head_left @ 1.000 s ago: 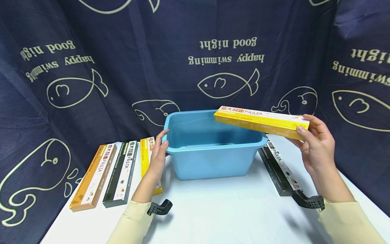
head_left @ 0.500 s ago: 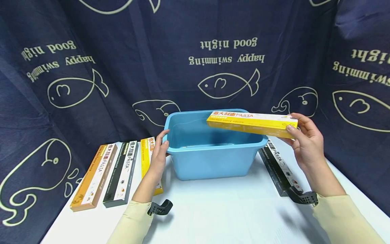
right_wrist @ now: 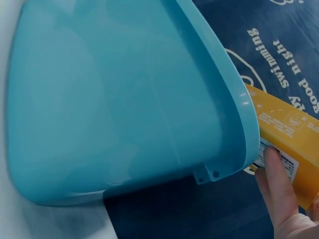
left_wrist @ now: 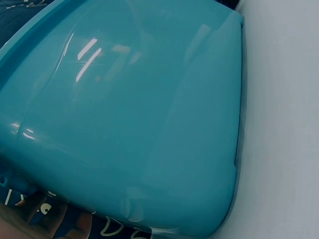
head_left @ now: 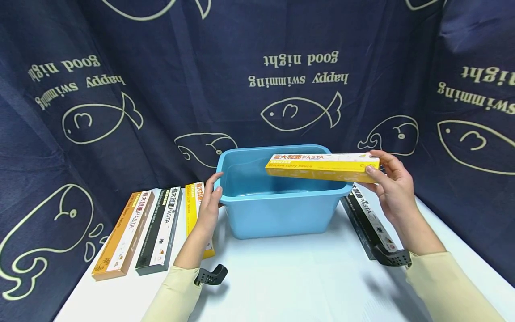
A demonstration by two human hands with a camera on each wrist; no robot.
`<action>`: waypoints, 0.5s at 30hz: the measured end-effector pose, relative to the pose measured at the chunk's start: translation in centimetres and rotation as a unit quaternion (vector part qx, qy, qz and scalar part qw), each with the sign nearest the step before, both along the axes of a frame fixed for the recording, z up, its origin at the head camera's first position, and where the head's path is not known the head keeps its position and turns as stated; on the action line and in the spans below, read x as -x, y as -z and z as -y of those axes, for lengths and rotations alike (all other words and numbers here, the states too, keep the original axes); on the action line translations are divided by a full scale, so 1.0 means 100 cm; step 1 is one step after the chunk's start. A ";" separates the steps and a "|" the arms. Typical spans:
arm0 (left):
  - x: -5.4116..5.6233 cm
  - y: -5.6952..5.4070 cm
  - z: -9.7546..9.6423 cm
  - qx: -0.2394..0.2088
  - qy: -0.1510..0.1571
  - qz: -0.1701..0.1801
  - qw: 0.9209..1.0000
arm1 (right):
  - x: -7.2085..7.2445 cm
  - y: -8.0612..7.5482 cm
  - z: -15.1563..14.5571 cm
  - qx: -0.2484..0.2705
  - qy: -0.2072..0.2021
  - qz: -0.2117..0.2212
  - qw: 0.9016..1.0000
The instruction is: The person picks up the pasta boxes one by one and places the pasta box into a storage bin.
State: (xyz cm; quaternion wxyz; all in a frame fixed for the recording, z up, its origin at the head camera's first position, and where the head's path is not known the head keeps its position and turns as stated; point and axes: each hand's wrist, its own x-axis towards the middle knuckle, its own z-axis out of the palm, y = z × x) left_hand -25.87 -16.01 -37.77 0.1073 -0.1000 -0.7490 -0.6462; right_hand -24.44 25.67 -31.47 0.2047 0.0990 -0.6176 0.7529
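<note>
In the head view a light-blue plastic tub [head_left: 277, 217] stands on the table. My left hand [head_left: 208, 205] grips its left rim, with fingers at the edge; in the left wrist view part of those fingers [left_wrist: 50, 221] shows beside the tub wall. A long yellow pasta box [head_left: 322, 169], labelled chicken curry sauce, is in my right hand [head_left: 393, 183], pinched at its right end between thumb and fingers. The box lies nearly level over the tub's right part, its left end above the opening. From the right wrist view, the box's orange underside [right_wrist: 286, 119] shows past the rim.
On the left of the white table [head_left: 281, 281] lie an orange pasta box [head_left: 124, 235], a black one [head_left: 160, 230] and a yellow one [head_left: 192, 210], partly behind my left arm. Another black box [head_left: 368, 219] lies right of the tub. Dark blue fish-print cloth [head_left: 241, 67] hangs behind.
My right hand has carried the yellow pasta box leftward and slightly down, farther over the tub, and the box has become more level. My left hand stays at the rim.
</note>
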 end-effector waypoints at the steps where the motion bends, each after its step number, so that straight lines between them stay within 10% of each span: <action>1: 0.000 0.000 0.000 0.000 0.000 -0.001 1.000 | 0.001 0.000 0.000 -0.002 -0.003 0.000 1.000; 15: 0.001 0.001 0.000 -0.006 0.000 -0.005 1.000 | 0.007 -0.003 0.005 -0.038 -0.038 0.002 0.999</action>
